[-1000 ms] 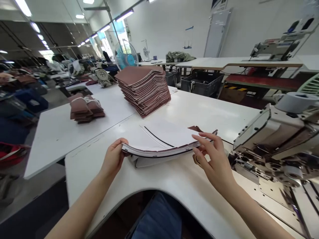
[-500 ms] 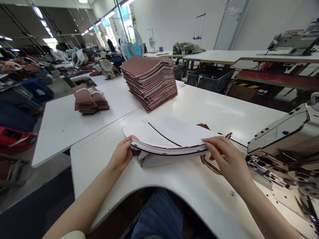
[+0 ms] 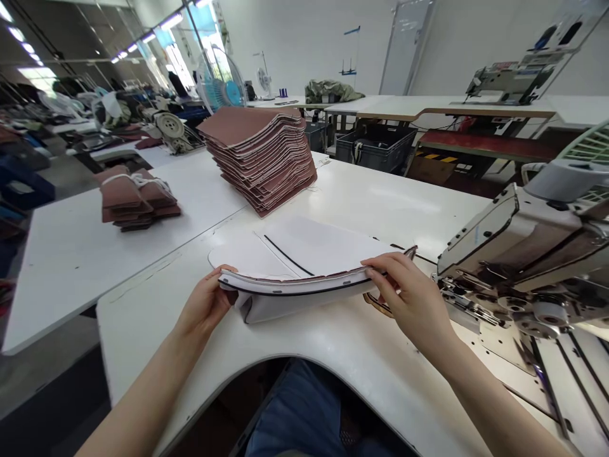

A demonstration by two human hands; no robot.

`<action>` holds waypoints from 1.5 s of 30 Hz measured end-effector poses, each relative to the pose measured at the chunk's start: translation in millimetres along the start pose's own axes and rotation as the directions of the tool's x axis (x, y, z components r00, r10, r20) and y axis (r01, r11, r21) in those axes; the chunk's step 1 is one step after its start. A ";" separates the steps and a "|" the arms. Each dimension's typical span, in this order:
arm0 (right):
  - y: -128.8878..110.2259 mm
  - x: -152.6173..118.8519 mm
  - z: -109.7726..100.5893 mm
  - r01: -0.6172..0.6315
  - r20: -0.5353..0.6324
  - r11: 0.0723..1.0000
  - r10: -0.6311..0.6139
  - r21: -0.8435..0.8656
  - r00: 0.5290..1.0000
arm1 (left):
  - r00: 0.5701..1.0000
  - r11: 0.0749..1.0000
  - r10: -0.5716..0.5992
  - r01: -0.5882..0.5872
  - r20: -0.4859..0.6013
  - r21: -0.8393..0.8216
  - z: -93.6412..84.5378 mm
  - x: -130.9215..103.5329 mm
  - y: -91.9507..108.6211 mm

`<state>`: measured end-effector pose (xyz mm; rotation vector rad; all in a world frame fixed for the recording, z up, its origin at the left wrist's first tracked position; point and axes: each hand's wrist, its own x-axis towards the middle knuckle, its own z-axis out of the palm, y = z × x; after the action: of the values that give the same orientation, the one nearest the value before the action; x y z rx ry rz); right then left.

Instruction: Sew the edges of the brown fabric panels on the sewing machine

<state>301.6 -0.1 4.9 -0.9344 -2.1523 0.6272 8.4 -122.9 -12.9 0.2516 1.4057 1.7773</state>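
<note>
Right hand (image 3: 410, 297) closed from splayed to pinching a white panel (image 3: 333, 244) (edge bowed), left hand (image 3: 203, 304) gripping its left end

Left hand (image 3: 202, 304) and right hand (image 3: 413, 298) pinch a white panel (image 3: 323, 254) along its curved edge.

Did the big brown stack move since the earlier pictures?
No. The big brown stack still meets the table seam at about the same spot; only the view shifted.

A sewing workshop, shown by the large sewing machine (image 3: 540, 238) at the white tabletop (image 3: 375, 203), another machine (image 3: 511, 82) farther back, stacked brown pieces (image 3: 266, 162) and ceiling lights (image 3: 172, 22).
</note>
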 end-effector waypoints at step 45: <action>35.9 13.0 -19.6 -0.167 0.109 0.971 0.149 0.174 0.983 | 0.988 0.997 0.044 -0.054 -0.151 -0.063 -5.3 17.7 16.7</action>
<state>325.3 35.2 -0.8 -0.9990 -2.0739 0.9483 -14.0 -114.6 -5.9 0.1207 1.4518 1.9137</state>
